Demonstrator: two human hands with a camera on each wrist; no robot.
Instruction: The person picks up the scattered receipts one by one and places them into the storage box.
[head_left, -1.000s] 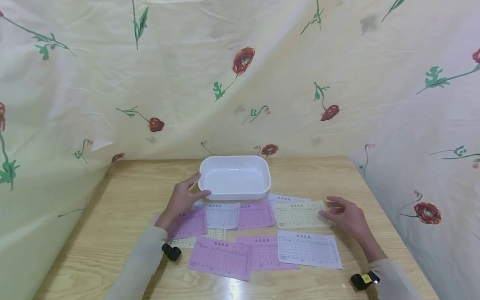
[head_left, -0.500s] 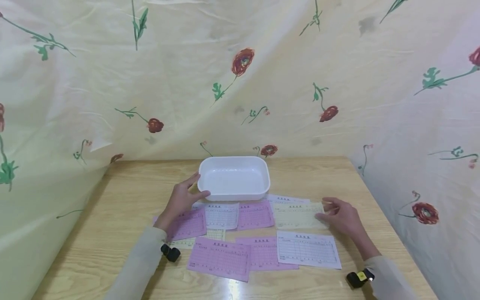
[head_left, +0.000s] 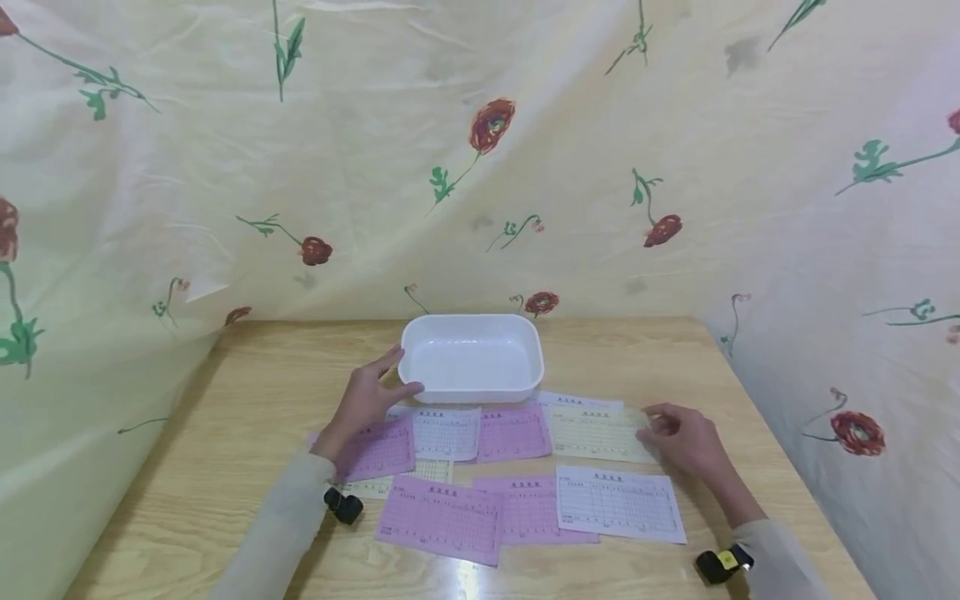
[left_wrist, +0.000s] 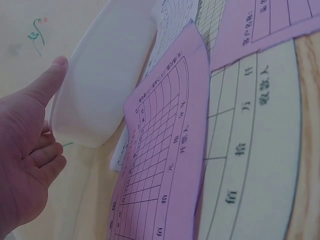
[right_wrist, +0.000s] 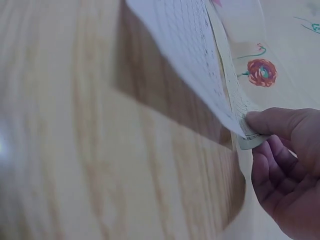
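Observation:
My left hand (head_left: 366,398) is at the left end of the white dish (head_left: 468,393), thumb at the front side and fingers at the left side. In the left wrist view the thumb lies against the dish wall (left_wrist: 102,65). My right hand (head_left: 688,435) pinches the right edge of a pale yellow receipt slip (head_left: 600,433) between thumb and fingers. The right wrist view shows the thumb on top of the slip's corner (right_wrist: 252,142). A white receipt slip (head_left: 618,504) lies in front of the yellow one, its near edge raised off the wood.
Several more slips, pink (head_left: 442,521), white (head_left: 447,433) and pale yellow (head_left: 431,471), lie overlapping on the wooden table (head_left: 195,467) before the dish. A flowered cloth (head_left: 360,167) hangs behind the table and along both sides.
My right hand has shifted slightly left, and its thumb and fingers have come together on the yellow slip's edge. The left hand and the dish have stayed in place.

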